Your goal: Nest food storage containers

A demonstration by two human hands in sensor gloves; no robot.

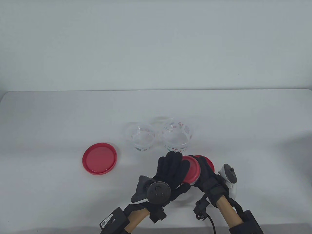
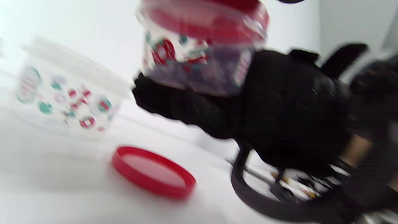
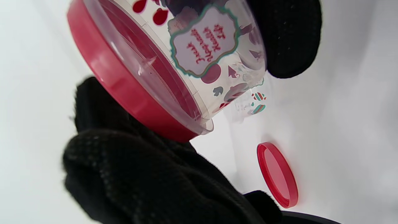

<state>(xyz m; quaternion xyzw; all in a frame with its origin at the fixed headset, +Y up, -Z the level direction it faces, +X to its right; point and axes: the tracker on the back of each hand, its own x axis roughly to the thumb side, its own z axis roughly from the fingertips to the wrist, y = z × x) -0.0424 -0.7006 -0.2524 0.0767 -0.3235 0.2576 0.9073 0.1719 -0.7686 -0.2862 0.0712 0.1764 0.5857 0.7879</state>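
Note:
A small clear printed container (image 1: 192, 180) with a red lid (image 1: 191, 169) on it is held tilted above the table's front, between both hands. My left hand (image 1: 173, 167) grips it at the lid, and its glove fills the lower part of the right wrist view (image 3: 140, 174). My right hand (image 1: 206, 173) grips the clear body (image 3: 199, 53) and shows in the left wrist view (image 2: 279, 109). Two open clear printed containers stand side by side behind, the smaller (image 1: 142, 137) on the left and the larger (image 1: 178, 135) on the right.
A large red lid (image 1: 100, 158) lies flat on the table to the left. Another red lid (image 1: 210, 163) lies on the table under my right hand; it also shows in the left wrist view (image 2: 154, 171). The white table (image 1: 243, 121) ends at a white wall behind.

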